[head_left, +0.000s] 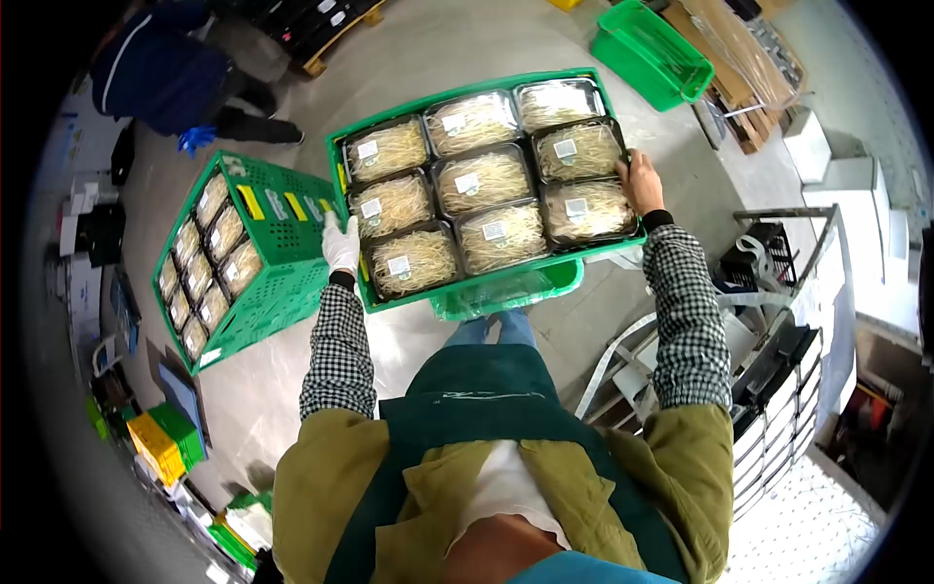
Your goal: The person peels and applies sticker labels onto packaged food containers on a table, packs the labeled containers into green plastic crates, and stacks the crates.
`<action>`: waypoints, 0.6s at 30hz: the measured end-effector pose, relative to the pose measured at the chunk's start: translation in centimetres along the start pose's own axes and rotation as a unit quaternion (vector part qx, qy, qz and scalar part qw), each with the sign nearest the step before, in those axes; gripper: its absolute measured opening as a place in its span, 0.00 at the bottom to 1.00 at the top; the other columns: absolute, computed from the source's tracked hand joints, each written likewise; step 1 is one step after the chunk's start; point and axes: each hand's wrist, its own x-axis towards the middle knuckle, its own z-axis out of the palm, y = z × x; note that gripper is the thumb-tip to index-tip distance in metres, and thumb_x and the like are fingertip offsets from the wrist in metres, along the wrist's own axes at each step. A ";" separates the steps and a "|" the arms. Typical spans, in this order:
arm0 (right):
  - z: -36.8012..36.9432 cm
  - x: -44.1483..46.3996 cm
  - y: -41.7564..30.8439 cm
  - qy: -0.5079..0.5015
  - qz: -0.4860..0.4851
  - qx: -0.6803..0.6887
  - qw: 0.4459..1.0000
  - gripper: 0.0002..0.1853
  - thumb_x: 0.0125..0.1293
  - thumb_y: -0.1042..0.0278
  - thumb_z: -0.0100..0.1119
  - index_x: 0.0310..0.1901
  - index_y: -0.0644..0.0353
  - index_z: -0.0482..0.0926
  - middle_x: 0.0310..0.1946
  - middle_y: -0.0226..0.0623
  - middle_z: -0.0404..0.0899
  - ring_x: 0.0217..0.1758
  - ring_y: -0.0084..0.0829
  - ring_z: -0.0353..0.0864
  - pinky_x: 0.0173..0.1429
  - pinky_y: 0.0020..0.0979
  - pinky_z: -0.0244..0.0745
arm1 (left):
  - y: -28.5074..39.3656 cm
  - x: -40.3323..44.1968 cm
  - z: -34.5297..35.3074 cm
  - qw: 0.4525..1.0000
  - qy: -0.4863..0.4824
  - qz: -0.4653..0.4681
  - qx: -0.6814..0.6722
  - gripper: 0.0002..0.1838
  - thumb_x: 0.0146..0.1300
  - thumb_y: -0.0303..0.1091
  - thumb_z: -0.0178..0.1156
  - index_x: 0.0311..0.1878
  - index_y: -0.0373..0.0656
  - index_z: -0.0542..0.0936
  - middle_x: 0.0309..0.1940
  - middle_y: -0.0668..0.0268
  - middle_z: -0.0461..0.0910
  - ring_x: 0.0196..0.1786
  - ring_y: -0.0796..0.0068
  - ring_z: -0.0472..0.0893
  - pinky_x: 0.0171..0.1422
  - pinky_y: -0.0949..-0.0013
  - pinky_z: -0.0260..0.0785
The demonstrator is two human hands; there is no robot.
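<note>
A green crate (457, 286) in front of me holds several black trays of pale bean sprouts (488, 181), each under clear film with a white label. My left hand (341, 245), in a white glove, is closed at the crate's left rim; part of its grip is hidden. My bare right hand (640, 183) is at the right side, fingers curled at the edge of the middle-right sprout tray (579, 150). That tray sits slightly askew and overlaps its neighbours. Under the crate's near edge shows a green tub (562, 276) with clear plastic in it.
Left of me, a second green crate (282, 229) stands tilted with more sprout trays. Beyond it is a person in dark clothes (161, 68) with a blue glove. An empty-looking green bin (652, 54) lies at the back right; a metal frame (778, 389) stands at my right.
</note>
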 end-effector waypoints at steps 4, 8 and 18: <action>2.0 -2.1 -2.6 -0.045 -0.074 -0.150 0.985 0.16 0.61 0.61 0.56 0.49 0.56 0.72 0.50 0.40 0.72 0.50 0.41 0.71 0.51 0.40 0.66 | -2.1 0.3 1.0 0.997 -0.061 0.014 -0.049 0.29 0.62 0.48 0.56 0.59 0.37 0.71 0.53 0.48 0.75 0.57 0.52 0.73 0.62 0.61 0.63; 1.8 -2.8 -4.3 0.039 -0.011 -0.097 0.994 0.20 0.59 0.61 0.59 0.52 0.57 0.72 0.49 0.41 0.72 0.51 0.44 0.70 0.52 0.42 0.65 | -2.8 1.7 3.0 1.000 -0.012 -0.016 -0.006 0.27 0.59 0.49 0.59 0.55 0.38 0.74 0.48 0.49 0.77 0.54 0.52 0.74 0.59 0.59 0.64; 6.6 1.9 4.1 -0.075 0.118 0.011 0.990 0.20 0.70 0.51 0.44 0.37 0.64 0.71 0.27 0.54 0.77 0.31 0.54 0.76 0.33 0.49 0.68 | -1.6 2.2 3.6 0.993 0.015 -0.117 0.015 0.28 0.58 0.55 0.58 0.49 0.38 0.76 0.42 0.47 0.79 0.45 0.48 0.78 0.50 0.54 0.69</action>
